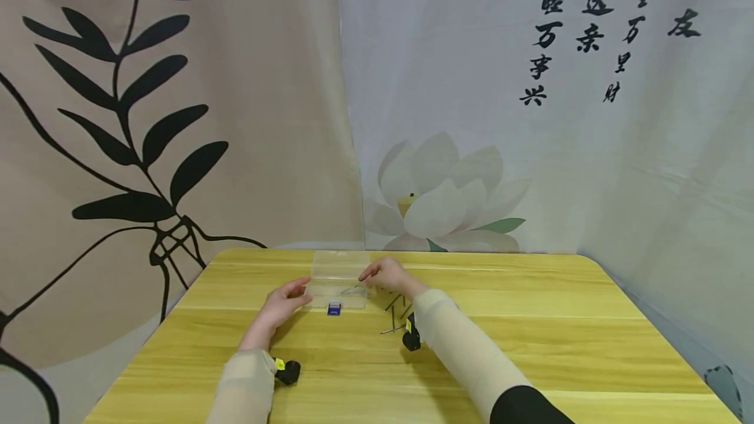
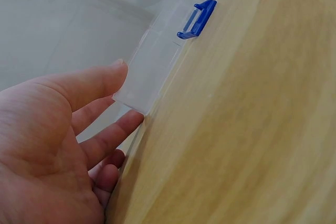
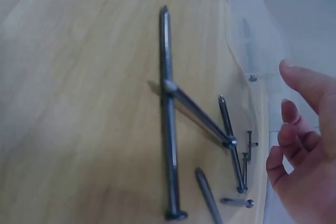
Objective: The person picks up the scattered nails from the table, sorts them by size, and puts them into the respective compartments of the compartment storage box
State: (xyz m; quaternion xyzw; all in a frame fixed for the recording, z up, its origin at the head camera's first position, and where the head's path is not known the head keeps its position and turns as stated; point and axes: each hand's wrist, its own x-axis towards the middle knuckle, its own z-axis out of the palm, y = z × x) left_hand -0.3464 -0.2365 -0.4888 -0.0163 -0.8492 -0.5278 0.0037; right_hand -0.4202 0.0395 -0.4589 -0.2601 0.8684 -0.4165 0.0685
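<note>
A clear plastic box (image 1: 321, 301) with a blue latch (image 1: 334, 309) stands with its lid (image 1: 340, 265) raised at the back. My left hand (image 1: 281, 306) holds its left end; in the left wrist view, the thumb meets the end wall and a finger touches the lower corner. At least one nail (image 3: 252, 78) lies inside the box. Above the box's right end is my right hand (image 1: 387, 275), thumb and bent fingers apart in the right wrist view, with nothing visible between them. Several loose nails (image 3: 170, 166) lie on the table beside the box, some crossing each other.
The light wooden table (image 1: 518, 339) extends to both sides of the box. Dark camera mounts (image 1: 288, 372) are on both wrists, close above the tabletop. Behind the table hangs a printed cloth (image 1: 283, 116) with leaves, a flower and characters.
</note>
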